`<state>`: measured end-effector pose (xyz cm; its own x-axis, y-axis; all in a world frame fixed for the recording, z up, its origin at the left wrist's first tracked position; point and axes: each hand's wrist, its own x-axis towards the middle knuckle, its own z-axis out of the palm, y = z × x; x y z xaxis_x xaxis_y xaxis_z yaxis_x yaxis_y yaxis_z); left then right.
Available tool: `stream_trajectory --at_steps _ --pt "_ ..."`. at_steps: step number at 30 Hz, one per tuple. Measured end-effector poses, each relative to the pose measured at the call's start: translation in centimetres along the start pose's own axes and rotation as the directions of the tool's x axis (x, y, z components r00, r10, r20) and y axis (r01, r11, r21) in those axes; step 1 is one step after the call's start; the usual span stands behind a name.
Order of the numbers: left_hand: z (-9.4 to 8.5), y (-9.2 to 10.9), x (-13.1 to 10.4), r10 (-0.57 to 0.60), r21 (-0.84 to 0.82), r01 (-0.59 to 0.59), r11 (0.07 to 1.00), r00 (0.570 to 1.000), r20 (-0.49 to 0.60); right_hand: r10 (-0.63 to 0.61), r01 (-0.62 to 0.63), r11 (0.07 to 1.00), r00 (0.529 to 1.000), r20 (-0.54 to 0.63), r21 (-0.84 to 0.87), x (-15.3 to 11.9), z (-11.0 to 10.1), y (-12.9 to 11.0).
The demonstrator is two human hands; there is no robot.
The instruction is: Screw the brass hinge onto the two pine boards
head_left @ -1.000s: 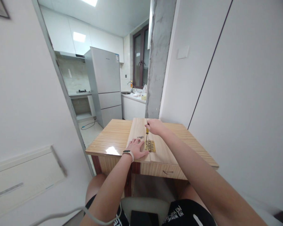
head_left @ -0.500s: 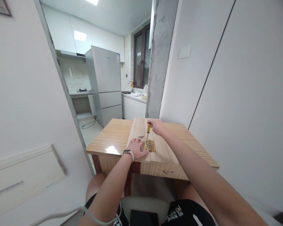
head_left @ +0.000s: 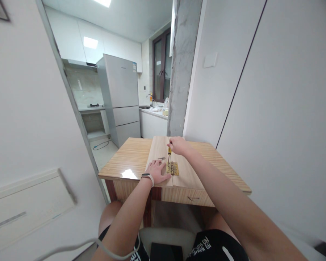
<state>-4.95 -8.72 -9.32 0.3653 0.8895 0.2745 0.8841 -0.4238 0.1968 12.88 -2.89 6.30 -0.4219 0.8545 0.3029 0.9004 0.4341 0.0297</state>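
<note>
A brass-coloured hinge (head_left: 175, 169) lies across the seam between two pale wooden boards (head_left: 155, 149) on the table. My right hand (head_left: 177, 145) is closed around the yellow handle of a screwdriver (head_left: 169, 150), held nearly upright. The screwdriver's tip comes down at the hinge's left leaf, near its far end. My left hand (head_left: 157, 172) lies flat on the left board with fingers spread, its fingertips beside the hinge's left edge. Beyond those fingers sits a small pile of screws (head_left: 161, 158).
The boards rest on a striped wooden table (head_left: 125, 156) with a drawer (head_left: 192, 197) at its front. A grey fridge (head_left: 122, 90) and a kitchen counter (head_left: 154, 119) stand beyond. White walls rise on both sides. A pale cable (head_left: 78, 243) passes by my left forearm.
My right hand has shifted very slightly, and the screwdriver handle has moved a little lower and to the left. The left hand stays in place; the whole view has shifted slightly.
</note>
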Motion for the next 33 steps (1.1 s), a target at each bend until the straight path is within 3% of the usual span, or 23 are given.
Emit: stream_trajectory --at_steps 5,11,20,33 --pt "-0.1 0.1 0.0 -0.009 0.008 0.009 1.000 1.000 -0.001 -0.002 0.004 0.999 0.998 -0.062 0.034 -0.3 0.5 -0.1" --pt "-0.1 0.1 0.0 0.006 -0.001 -0.006 1.000 1.000 -0.005 -0.096 0.113 0.985 0.987 -0.132 0.127 -0.2 1.9 0.9" --pt "0.2 -0.2 0.0 0.010 0.001 -0.010 1.000 1.000 -0.020 -0.086 0.101 0.977 0.993 -0.084 0.189 0.4 1.6 1.9" --pt "0.1 -0.1 0.0 0.007 0.003 -0.007 1.000 1.000 -0.019 0.025 -0.025 1.000 0.999 -0.048 0.011 0.0 0.9 0.7"
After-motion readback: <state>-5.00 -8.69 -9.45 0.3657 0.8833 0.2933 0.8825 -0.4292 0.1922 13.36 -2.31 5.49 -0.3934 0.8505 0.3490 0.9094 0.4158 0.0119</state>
